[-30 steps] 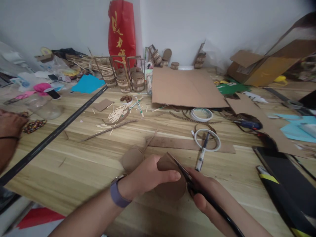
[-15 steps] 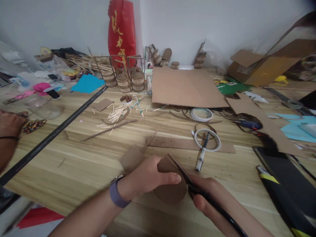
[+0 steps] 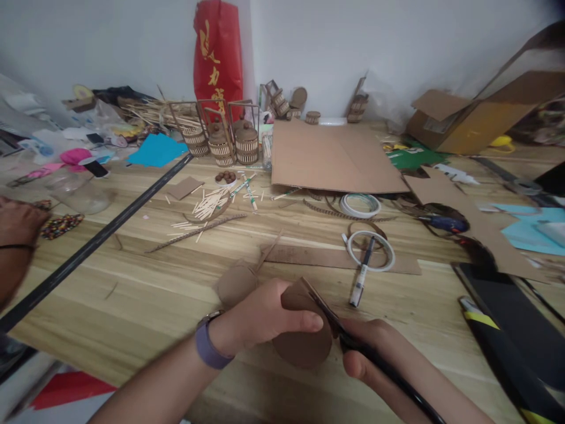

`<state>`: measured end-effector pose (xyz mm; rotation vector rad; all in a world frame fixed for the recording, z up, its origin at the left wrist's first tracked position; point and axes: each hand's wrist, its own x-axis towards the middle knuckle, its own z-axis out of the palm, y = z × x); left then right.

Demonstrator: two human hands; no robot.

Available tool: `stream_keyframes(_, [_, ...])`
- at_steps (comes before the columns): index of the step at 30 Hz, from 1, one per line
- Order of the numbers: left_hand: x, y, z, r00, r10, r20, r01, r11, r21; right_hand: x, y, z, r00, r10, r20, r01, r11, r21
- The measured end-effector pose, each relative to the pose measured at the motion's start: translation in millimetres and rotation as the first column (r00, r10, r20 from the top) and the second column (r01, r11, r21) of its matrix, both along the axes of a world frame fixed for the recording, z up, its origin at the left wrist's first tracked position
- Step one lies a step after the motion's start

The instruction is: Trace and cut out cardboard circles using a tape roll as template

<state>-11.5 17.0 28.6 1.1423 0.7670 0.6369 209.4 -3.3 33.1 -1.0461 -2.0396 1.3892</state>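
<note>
My left hand (image 3: 269,315), with a watch on a purple strap, pinches a brown cardboard piece (image 3: 298,297) between thumb and fingers. A rounded cardboard disc (image 3: 304,347) shows below the thumb; whether it joins the held piece I cannot tell. My right hand (image 3: 371,341) is closed around black-handled scissors (image 3: 379,359), whose blades lie at the right edge of the cardboard. Just beyond my left hand, another cardboard disc (image 3: 238,282) lies on the table.
A cardboard strip (image 3: 304,255), tape rings (image 3: 388,262) and a pen (image 3: 359,282) lie ahead. Small sticks (image 3: 209,203) are scattered left of centre. Several little baskets (image 3: 220,147) and a large cardboard sheet (image 3: 335,156) stand farther back. Another person's hand (image 3: 20,221) is at far left.
The scissors and my right hand have shifted very slightly, with the blades still at the cardboard. The disc below the thumb has moved a little left and down.
</note>
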Motion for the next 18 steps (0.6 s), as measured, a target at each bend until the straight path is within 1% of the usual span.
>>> stream_keyframes(2, [0, 1, -1.2, 1.0, 0.004, -0.006, -0.004, 1.0, -0.019, 0, 0, -1.0, 1.0, -0.006, -0.007, 0.006, 1.0, 0.006])
stream_keyframes(4, [0, 1, -4.3, 0.998, 0.069, -0.004, -0.069, 0.996, -0.063, 0, 0, -2.8, 0.999, -0.032, 0.001, 0.032, 0.999, 0.025])
stream_keyframes(5, [2, 1, -6.3, 0.992, 0.125, 0.011, -0.123, 0.987, -0.1, 0, -1, -4.1, 0.998, -0.059, 0.018, 0.058, 0.998, 0.038])
stream_keyframes(7, [5, 0, -10.1, 0.967, 0.245, 0.076, -0.227, 0.955, -0.191, 0, -3, -7.1, 0.989, -0.134, 0.057, 0.129, 0.988, 0.081])
stream_keyframes(8, [8, -1, -11.6, 0.95, 0.289, 0.121, -0.255, 0.938, -0.233, 0, -4, -8.9, 0.983, -0.172, 0.068, 0.164, 0.981, 0.104])
stream_keyframes(10, [14, -4, -13.6, 0.922, 0.324, 0.214, -0.261, 0.925, -0.277, -2, -5, -13.2, 0.971, -0.228, 0.076, 0.215, 0.966, 0.146])
stream_keyframes(13, [20, -8, -14.3, 0.896, 0.349, 0.275, -0.268, 0.919, -0.29, -6, -8, -20.5, 0.967, -0.244, 0.068, 0.225, 0.95, 0.216])
stream_keyframes(16, [21, -10, -13.6, 0.892, 0.392, 0.226, -0.323, 0.901, -0.289, -9, -11, -25.8, 0.973, -0.218, 0.076, 0.192, 0.946, 0.26])
stream_keyframes(18, [20, -10, -12.9, 0.894, 0.413, 0.171, -0.364, 0.895, -0.258, -9, -12, -27.2, 0.973, -0.212, 0.088, 0.182, 0.946, 0.269])
